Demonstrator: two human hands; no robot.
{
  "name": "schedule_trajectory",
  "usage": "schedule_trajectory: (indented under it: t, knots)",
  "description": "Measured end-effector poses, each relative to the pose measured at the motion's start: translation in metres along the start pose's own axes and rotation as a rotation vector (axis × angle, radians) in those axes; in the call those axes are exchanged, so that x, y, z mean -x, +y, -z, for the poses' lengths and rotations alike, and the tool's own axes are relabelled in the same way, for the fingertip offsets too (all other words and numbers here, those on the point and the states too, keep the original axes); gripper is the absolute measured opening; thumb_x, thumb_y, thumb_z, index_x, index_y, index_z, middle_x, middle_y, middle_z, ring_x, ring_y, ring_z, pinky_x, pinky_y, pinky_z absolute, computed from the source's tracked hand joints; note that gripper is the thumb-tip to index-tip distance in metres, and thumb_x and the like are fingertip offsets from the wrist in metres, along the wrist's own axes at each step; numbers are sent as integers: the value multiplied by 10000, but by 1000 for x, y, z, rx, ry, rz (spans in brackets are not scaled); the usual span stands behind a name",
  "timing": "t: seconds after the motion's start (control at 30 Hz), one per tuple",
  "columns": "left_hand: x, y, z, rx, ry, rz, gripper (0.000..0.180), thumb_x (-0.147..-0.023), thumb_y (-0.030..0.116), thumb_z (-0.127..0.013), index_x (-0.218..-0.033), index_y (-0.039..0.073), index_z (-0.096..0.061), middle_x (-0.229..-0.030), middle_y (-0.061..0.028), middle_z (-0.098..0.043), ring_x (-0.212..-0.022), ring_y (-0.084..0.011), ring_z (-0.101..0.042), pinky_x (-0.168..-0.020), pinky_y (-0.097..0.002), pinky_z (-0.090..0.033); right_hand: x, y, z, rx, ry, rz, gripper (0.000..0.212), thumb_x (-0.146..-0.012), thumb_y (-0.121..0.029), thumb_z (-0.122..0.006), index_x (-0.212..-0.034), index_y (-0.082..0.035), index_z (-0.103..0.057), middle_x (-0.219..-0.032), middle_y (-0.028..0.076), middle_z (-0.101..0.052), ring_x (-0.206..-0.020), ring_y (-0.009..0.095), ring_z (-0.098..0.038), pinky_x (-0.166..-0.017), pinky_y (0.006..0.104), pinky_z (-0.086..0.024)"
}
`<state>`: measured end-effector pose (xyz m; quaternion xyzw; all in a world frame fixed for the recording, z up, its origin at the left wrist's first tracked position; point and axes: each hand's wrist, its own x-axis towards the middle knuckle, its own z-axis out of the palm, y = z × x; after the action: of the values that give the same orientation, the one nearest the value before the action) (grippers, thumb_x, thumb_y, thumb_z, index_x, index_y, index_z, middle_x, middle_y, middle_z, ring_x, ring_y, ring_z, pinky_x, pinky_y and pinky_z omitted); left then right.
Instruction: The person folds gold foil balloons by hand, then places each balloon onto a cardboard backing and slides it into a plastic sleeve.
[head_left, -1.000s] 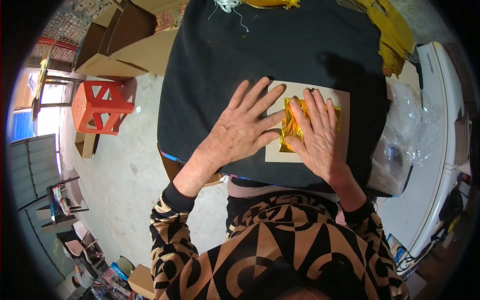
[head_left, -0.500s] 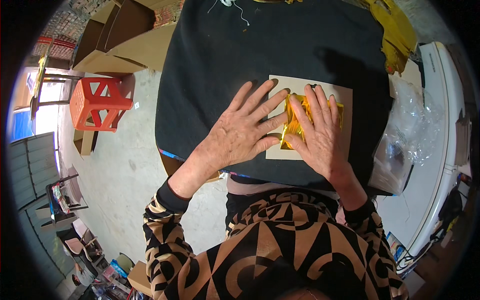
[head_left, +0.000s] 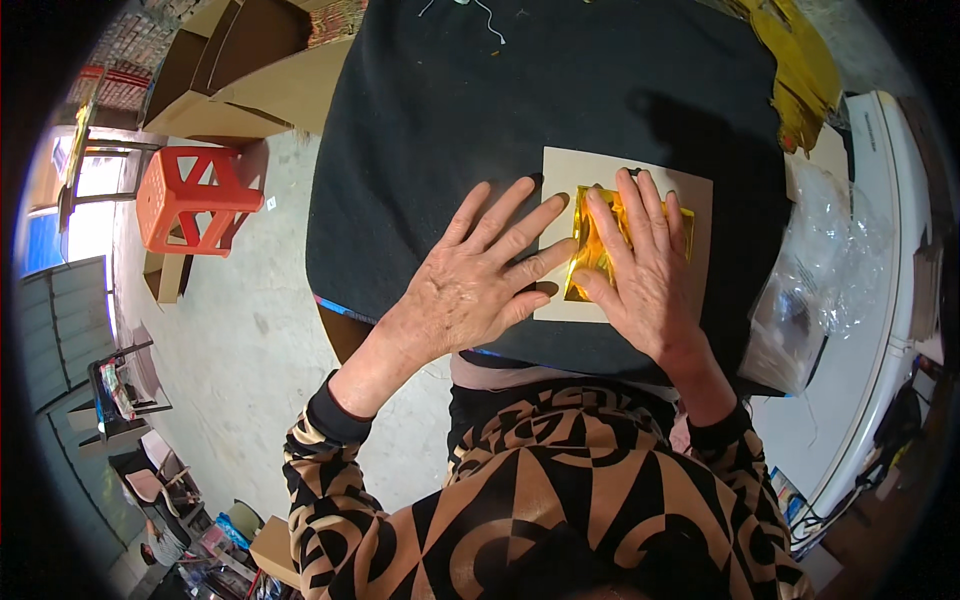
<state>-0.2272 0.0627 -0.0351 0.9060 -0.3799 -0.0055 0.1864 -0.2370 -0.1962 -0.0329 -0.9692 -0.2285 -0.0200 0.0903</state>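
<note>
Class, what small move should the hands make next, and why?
Perhaps the left hand should press lightly on the left margin of the card, steadying it: the right hand lies spread over the gold sheet on that card, while the left hand reaches over the margin, its contact hard to tell.

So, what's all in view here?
tablecloth: 1, black, centre
card: 1, cream, on the tablecloth
foil piece: 1, gold, on the card
ragged cloth: 1, mustard, upper right
loose string: count unclear, white, top
plastic wrap: count unclear, clear, right
appliance: 1, white, far right
plastic stool: 1, red, left
cardboard boxes: several, brown, left
brick wall: 1, reddish, upper left
floor: 1, grey, left
another person: 1, grey top, lower left
sleeves: 2, black and tan, below
left fingers: 5, bare, at card's left edge
right fingers: 5, bare, on foil piece
</note>
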Motion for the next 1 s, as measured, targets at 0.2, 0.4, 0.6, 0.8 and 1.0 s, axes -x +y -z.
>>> schedule_trajectory:
  t: [0.2, 0.4, 0.6, 0.8, 1.0]
  knots:
    - [-4, -5, -1, 2, 39, -40, 506, -1054, 521, -604, -1506, 297, -643, -1743, -70, -379, -1643, -329, -273, -1354, -596, -203, 1, 0, -3, -20, 29, 10, 783, -990, -398, -716, -1657, -83, -455, -1736, 232, -331, -1633, 428, -265, -1333, 615, -158]
    - [-14, -14, 1, 56, 71, -115, 529, -994, 522, -680, -1452, 258, -677, -1731, -90, -394, -1642, -341, -276, -1345, -600, -211, 1, 1, -3, -25, 36, 12, 761, -978, -382, -730, -1634, -79, -492, -1717, 250, -357, -1617, 451, -296, -1316, 638, -196]
    - [-17, -11, 1, 89, 82, -156, 591, -960, 544, -709, -1453, 218, -676, -1719, -91, -413, -1647, -328, -272, -1357, -569, -191, 1, 1, -3, -37, 49, 31, 769, -953, -367, -754, -1629, -96, -506, -1714, 263, -352, -1616, 466, -293, -1307, 660, -199]
    - [-18, -7, 5, 40, 41, -213, 759, -910, 504, -779, -1538, 122, -590, -1682, -86, -457, -1631, -280, -304, -1353, -523, -254, -1, 0, -1, -39, 23, 22, 793, -930, -394, -781, -1617, -96, -524, -1720, 258, -344, -1623, 460, -281, -1309, 659, -196]
    - [-17, -8, 2, -15, -40, -242, 801, -1041, 637, -533, -1632, 99, -491, -1670, -87, -492, -1605, -238, -370, -1357, -470, -285, -1, 0, -2, -46, 30, 20, 826, -917, -427, -793, -1617, -82, -521, -1731, 250, -324, -1630, 452, -263, -1317, 654, -179]
